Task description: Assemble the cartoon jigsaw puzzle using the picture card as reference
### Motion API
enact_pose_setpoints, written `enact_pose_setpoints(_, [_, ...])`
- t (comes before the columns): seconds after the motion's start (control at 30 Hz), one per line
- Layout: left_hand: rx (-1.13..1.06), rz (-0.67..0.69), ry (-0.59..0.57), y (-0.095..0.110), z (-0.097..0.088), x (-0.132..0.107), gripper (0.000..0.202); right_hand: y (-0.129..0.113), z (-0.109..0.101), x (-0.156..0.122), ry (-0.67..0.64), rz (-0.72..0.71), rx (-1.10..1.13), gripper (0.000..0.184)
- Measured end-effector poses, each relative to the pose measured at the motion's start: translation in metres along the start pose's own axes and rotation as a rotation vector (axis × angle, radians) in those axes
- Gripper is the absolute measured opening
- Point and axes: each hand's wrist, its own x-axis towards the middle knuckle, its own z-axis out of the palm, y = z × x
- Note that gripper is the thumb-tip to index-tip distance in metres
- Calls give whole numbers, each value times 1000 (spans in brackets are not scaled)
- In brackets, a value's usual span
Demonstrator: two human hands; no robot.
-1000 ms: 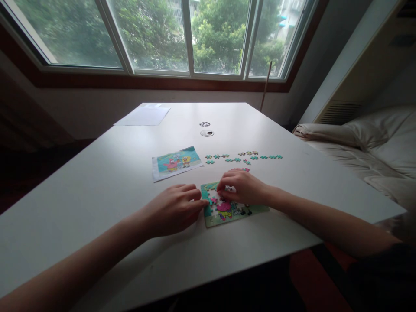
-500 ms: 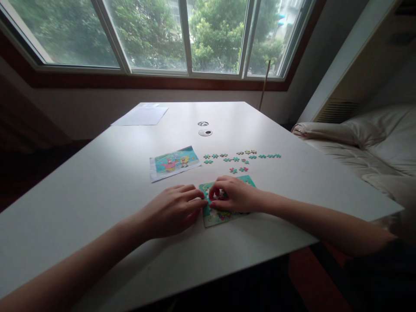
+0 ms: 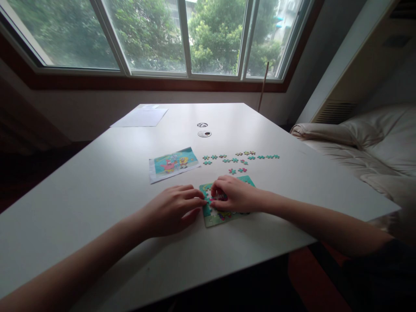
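Observation:
A small, partly filled jigsaw board [image 3: 212, 218] lies near the front of the white table [image 3: 97, 182]. My left hand [image 3: 170, 210] rests flat at the board's left edge, fingers stretched out and touching it. My right hand [image 3: 234, 194] lies over the board with fingers curled, the tips pressing on the pieces near its upper left; what is under the fingertips is hidden. Loose puzzle pieces [image 3: 240, 159], teal and pink, lie in a scattered row behind the board. A colour reference picture [image 3: 173, 164] of the cartoon sits to the left of them.
A sheet of white paper [image 3: 140, 117] lies at the far left of the table. Two round cable grommets [image 3: 203, 130] sit in the middle at the back. A cream sofa [image 3: 367, 143] stands to the right, windows behind.
My right hand slid left across the board, uncovering the two pink pieces behind it. The left hand stayed at the board's edge.

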Motion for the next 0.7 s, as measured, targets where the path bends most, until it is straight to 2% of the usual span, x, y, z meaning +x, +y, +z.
enact_pose_setpoints(0.17, [-6, -4, 1, -1, 0, 1, 21, -1, 1, 0, -6, 24, -23, 17])
enact_pose_setpoints(0.43, [-18, -9, -10, -1, 1, 0, 20, 0, 3, 1, 24, -26, -31, 16])
enact_pose_setpoints(0.7, [-19, -27, -30, -2, 2, -1, 20, 0, 8, 1, 48, -142, 71, 11])
